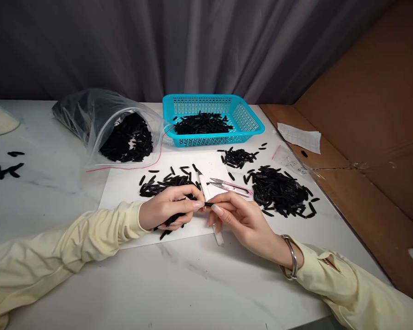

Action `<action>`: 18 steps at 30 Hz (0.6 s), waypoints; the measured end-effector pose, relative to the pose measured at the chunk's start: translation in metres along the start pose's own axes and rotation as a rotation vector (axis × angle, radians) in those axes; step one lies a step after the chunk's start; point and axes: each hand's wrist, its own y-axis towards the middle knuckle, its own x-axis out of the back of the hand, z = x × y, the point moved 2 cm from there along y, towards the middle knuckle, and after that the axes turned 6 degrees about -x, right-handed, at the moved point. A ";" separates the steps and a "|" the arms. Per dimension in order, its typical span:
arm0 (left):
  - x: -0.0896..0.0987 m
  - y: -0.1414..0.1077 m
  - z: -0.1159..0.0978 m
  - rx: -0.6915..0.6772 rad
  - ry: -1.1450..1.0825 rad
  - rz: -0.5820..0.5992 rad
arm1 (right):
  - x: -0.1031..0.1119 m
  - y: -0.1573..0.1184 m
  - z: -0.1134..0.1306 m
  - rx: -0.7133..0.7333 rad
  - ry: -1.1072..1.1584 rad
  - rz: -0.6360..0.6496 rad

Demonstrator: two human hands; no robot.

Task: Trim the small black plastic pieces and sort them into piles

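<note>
Marbled tabletop (199, 288), slim black strip (208, 204) between both hands (249, 224)

Left hand (168, 208) and right hand (246, 222) close together, each thumb (225, 216) and forefinger (223, 197) in a pinch, forearms (86, 238) angled inward.

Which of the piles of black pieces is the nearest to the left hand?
The pile on the white paper, partly hidden by the left hand; no other pile is so close.
</note>
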 end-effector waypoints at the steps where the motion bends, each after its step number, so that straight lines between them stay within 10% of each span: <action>1: 0.000 0.000 0.000 0.001 0.001 0.000 | 0.000 0.000 0.000 0.003 -0.003 -0.003; 18: -0.001 0.001 0.001 -0.023 0.052 0.016 | -0.002 0.008 0.006 -0.143 0.409 -0.032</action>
